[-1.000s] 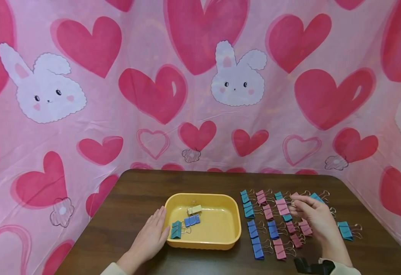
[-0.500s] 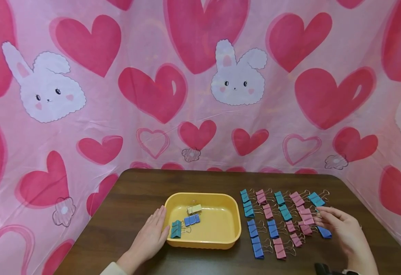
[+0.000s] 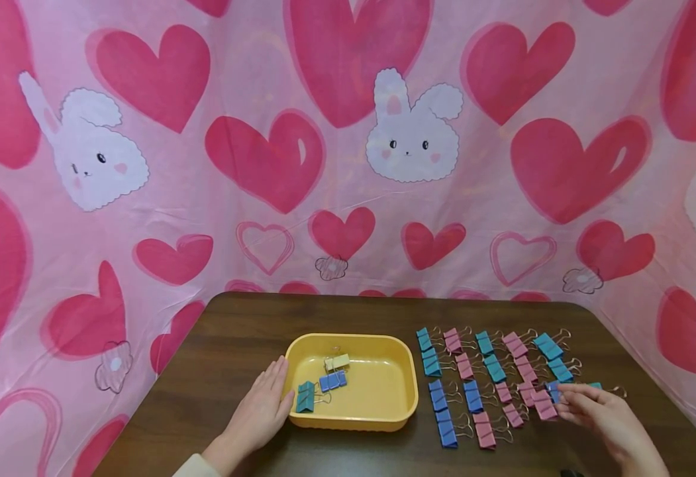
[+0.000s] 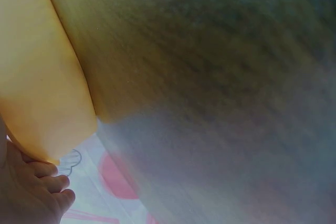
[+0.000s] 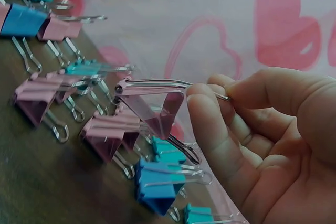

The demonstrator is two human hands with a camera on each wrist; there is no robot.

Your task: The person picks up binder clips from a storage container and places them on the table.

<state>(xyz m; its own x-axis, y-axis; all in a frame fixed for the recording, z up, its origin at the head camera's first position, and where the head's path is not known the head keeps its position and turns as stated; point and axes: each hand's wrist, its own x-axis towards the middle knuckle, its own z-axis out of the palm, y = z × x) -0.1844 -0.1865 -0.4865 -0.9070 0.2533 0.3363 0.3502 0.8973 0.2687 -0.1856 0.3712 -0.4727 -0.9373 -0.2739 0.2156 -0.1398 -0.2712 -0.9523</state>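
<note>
A pink binder clip (image 3: 544,405) hangs by its wire handle from my right hand (image 3: 604,419), low over the right side of the table. The right wrist view shows thumb and fingertips pinching the end of that handle, with the clip's pink body (image 5: 149,111) pointing away from the palm. Just behind it is a blue binder clip (image 3: 553,389), partly covered by the hand. My left hand (image 3: 262,405) rests with straight fingers against the left side of a yellow tray (image 3: 353,423). Inside the tray lie a teal clip (image 3: 305,397), a blue clip (image 3: 332,381) and a pale yellow clip (image 3: 338,362).
Several teal, pink and blue binder clips stand in columns right of the tray, among them a teal one (image 3: 431,364), a blue one (image 3: 446,429) and a pink one (image 3: 485,432). A pink heart-patterned cloth (image 3: 348,199) hangs behind the brown table (image 3: 234,331).
My right hand has carried the pink clip right and toward the table's near edge, from over the middle columns to beside the right-hand ones. The left hand and tray have stayed put.
</note>
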